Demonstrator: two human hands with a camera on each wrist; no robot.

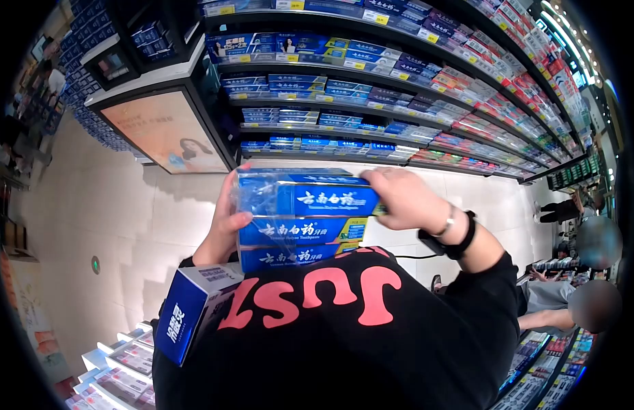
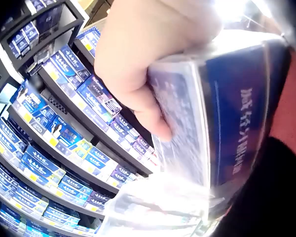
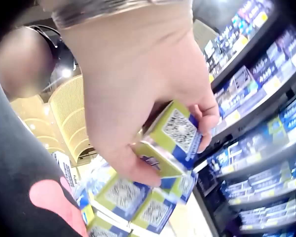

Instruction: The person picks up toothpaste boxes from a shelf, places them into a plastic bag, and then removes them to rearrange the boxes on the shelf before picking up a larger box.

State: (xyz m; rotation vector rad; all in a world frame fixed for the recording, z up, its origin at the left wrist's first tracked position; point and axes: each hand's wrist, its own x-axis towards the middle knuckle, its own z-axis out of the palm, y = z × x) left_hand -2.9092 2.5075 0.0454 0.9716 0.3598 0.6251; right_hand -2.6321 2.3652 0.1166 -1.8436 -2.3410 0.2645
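Observation:
Several blue toothpaste boxes (image 1: pixel 300 231) are stacked in front of my chest, with crinkled clear plastic wrap (image 1: pixel 259 195) around their left end. My left hand (image 1: pixel 226 222) grips that wrapped end, its thumb on the front side. In the left wrist view, fingers (image 2: pixel 155 116) of this hand press against the plastic. At the right end, my right hand (image 1: pixel 404 198) holds the upper toothpaste box (image 1: pixel 330 199). In the right wrist view, thumb and fingers pinch the box's end, printed with a QR code (image 3: pixel 180 129); other box ends lie just below.
A blue-and-white box (image 1: pixel 184 321) sits by my left forearm against the dark shirt. Ahead, shelves (image 1: pixel 317 130) carry rows of toothpaste, beside a lit poster stand (image 1: pixel 163 130). White display racks (image 1: pixel 122 369) stand at lower left; a person (image 1: pixel 562 304) is at the right.

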